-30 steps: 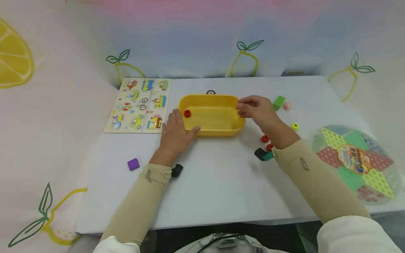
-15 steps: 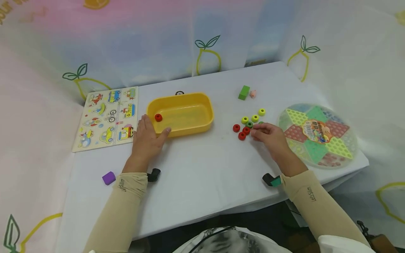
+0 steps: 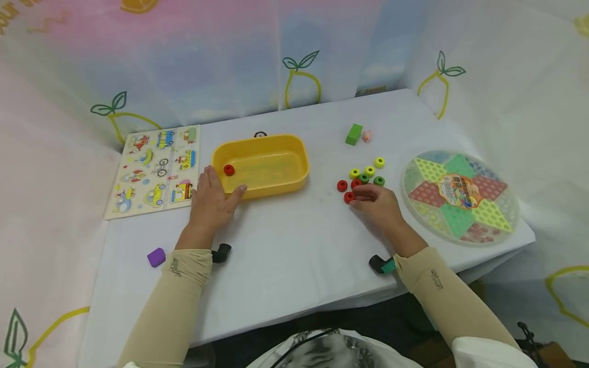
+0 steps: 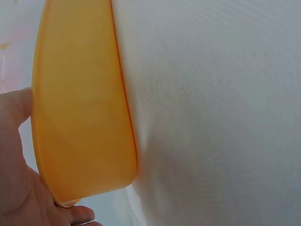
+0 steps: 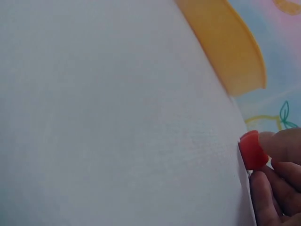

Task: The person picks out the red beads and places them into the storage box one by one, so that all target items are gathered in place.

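Note:
My left hand [image 3: 210,200] lies with straight fingers along the left end of a yellow plastic box [image 3: 294,180]. Its thumb touches the near rim, as the left wrist view also shows at the box wall [image 4: 84,117]. One red bead [image 3: 229,170] sits inside the box. Over to the right, my right hand [image 3: 379,207] pinches another red bead [image 5: 253,150] between thumb and fingers, low at the tabletop. Around its fingertips lie more beads: a red bead [image 3: 342,185], a green bead [image 3: 379,181] and a yellow bead [image 3: 379,162] among several.
A picture puzzle board [image 3: 154,174] lies left of the box, and a purple block [image 3: 156,257] nearer the front. A green block [image 3: 354,134] and small pink figure [image 3: 366,136] are at the back. A round checkers board [image 3: 460,197] covers the right side.
My right hand has moved from the box's right end to the bead group, then slightly left onto a red bead. The left hand stays at the box. The head view has turned right.

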The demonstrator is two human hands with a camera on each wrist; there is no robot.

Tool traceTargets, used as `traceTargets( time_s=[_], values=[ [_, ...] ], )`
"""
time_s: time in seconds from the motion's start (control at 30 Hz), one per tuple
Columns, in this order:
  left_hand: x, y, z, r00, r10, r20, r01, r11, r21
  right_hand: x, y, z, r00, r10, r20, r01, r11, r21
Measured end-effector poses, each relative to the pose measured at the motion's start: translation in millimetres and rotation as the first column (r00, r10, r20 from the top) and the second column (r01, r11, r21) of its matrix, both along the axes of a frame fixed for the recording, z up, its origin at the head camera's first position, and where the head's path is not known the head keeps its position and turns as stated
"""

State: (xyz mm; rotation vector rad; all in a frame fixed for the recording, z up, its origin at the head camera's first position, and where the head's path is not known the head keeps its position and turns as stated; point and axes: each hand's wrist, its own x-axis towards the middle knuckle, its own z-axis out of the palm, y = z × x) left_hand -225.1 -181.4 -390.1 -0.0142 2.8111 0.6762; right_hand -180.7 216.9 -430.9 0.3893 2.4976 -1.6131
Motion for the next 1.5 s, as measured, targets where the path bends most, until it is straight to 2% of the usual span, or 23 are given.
traceTargets(
  time_s=[0.1,0.2,0.37,0.5,0.73,0.93,1.07,1.3,1.4,1.5],
  values=[
    [0.8,-3.4,0.6,1.0,0.01,-0.006,-0.01,1.0,-0.002,-3.9,-5.2,0.5,0.999,0.041,0.0,-0.041,0.996,0.085],
    [1.2,-5.8,-0.1,1.0,0.015,-0.01,-0.015,1.0,-0.004,-6.4,-10.4,0.0,0.999,0.049,0.006,-0.049,0.991,0.125],
    [1.1,-4.2,-2.0,1.0,0.014,-0.011,-0.014,1.0,0.0,-5.0,-11.8,-0.9,0.999,0.039,0.0,-0.039,0.995,0.097],
    [-0.8,0.8,-2.4,1.0,0.006,-0.011,-0.006,1.0,0.006,-8.2,-13.7,10.4,0.999,0.052,-0.006,-0.052,0.998,0.046],
    [-2.0,-2.1,-0.2,0.999,0.028,-0.015,-0.028,1.0,-0.006,-49.8,-56.2,57.7,0.995,0.098,0.019,-0.097,0.993,-0.063],
    [-0.2,1.6,-2.4,0.999,0.031,-0.029,-0.031,0.999,-0.005,-91.8,-111.7,75.6,0.989,0.147,-0.015,-0.148,0.983,-0.106],
    [1.3,5.1,-4.2,0.998,0.044,-0.036,-0.044,0.999,0.0,-115.6,-156.1,75.9,0.978,0.208,-0.025,-0.209,0.976,-0.068],
    [1.6,10.3,-5.7,0.997,0.057,-0.058,-0.057,0.998,0.004,-145.0,-214.8,59.7,0.955,0.292,-0.049,-0.291,0.956,0.024],
    [2.0,10.1,-5.9,0.996,0.063,-0.056,-0.063,0.998,0.002,-153.0,-229.9,49.1,0.956,0.294,-0.01,-0.293,0.955,0.052],
    [1.6,7.6,-5.7,0.996,0.064,-0.069,-0.065,0.998,-0.007,-158.5,-241.4,40.7,0.96,0.277,0.049,-0.278,0.96,0.021]
  ],
)
